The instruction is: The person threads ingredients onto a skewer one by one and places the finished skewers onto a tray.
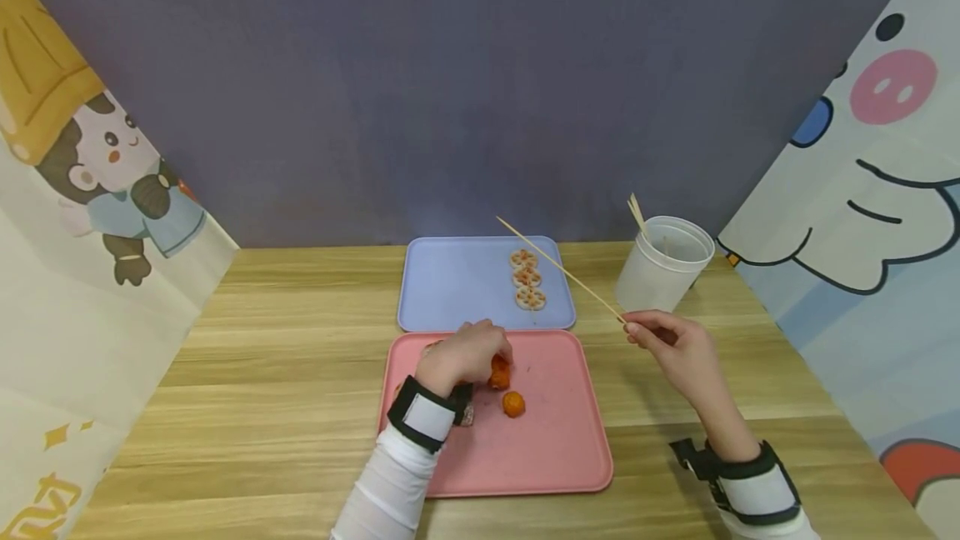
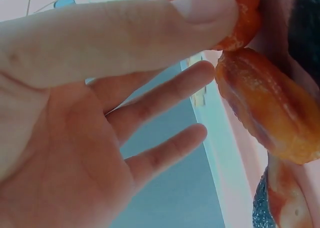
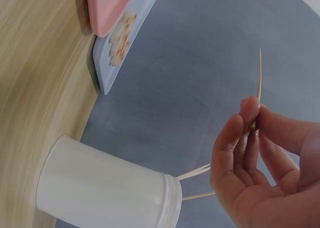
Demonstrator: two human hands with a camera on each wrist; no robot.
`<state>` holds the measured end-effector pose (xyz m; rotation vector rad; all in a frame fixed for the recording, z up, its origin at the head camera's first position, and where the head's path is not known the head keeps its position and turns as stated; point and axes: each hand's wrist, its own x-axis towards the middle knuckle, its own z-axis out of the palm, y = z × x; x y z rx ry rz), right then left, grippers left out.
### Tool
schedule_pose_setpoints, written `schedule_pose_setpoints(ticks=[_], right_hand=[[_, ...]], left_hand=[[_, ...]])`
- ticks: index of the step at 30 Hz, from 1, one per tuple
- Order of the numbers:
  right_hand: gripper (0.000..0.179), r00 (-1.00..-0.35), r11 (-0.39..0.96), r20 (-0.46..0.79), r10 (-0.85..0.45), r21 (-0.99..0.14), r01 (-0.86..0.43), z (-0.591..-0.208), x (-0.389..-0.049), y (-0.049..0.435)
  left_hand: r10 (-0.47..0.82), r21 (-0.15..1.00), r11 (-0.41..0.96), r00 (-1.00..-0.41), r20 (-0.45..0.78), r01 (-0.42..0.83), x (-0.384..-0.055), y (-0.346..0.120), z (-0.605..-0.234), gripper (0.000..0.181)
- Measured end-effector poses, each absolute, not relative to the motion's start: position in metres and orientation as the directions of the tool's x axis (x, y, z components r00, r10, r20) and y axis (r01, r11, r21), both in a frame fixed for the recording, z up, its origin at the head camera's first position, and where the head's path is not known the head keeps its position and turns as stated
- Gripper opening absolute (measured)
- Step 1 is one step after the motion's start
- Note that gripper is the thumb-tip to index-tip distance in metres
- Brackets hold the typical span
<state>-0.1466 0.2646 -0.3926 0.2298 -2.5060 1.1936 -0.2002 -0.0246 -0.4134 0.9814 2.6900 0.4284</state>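
Note:
My left hand (image 1: 467, 352) reaches low over the pink tray (image 1: 540, 457). In the left wrist view its thumb lies over a bumpy orange food ball (image 2: 245, 18), pinching it, while two other fingers stay extended. An oblong orange-brown food piece (image 2: 272, 108) touches the ball's lower side. Another orange ball (image 1: 513, 404) lies loose on the tray near the hand. My right hand (image 1: 678, 352), raised at the right, pinches a bamboo skewer (image 1: 558, 267) near one end between thumb and fingers. The skewer slants up and left, crossing over the blue tray in the head view.
On the blue tray (image 1: 457, 286) behind, three lotus root slices (image 1: 527, 277) lie in a row. A white bucket (image 1: 660, 273) with several bamboo skewers (image 1: 637, 213) stands at the back right. A dark-speckled food piece (image 2: 287, 198) lies on the pink tray. A grey panel (image 1: 480, 90) rises behind.

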Motion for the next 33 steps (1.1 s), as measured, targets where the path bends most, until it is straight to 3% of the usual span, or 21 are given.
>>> schedule_pose_setpoints(ticks=[11,19,26,33], right_hand=[[0.015,-0.929,0.639,0.369,0.004,-0.716,-0.282,-0.388,-0.149,0.262],[0.019,-0.936,0.64,0.351,-0.033,-0.711,-0.289,-0.377,-0.156,0.254],[0.018,-0.924,0.57,0.377,-0.06,-0.747,-0.342,-0.367,-0.159,0.244],[0.018,-0.919,0.522,0.39,-0.067,-0.771,-0.365,-0.362,-0.161,0.236]], left_hand=[[0.688,0.508,0.634,-0.725,-0.027,0.583,-0.205,-0.037,-0.402,0.025],[0.636,0.602,0.518,-0.745,0.204,0.607,-0.211,-0.06,-0.39,0.034],[0.482,0.687,0.407,-0.781,0.398,0.602,-0.209,-0.071,-0.381,0.046],[0.346,0.86,0.078,-0.822,0.452,0.505,-0.21,-0.077,-0.377,0.047]])
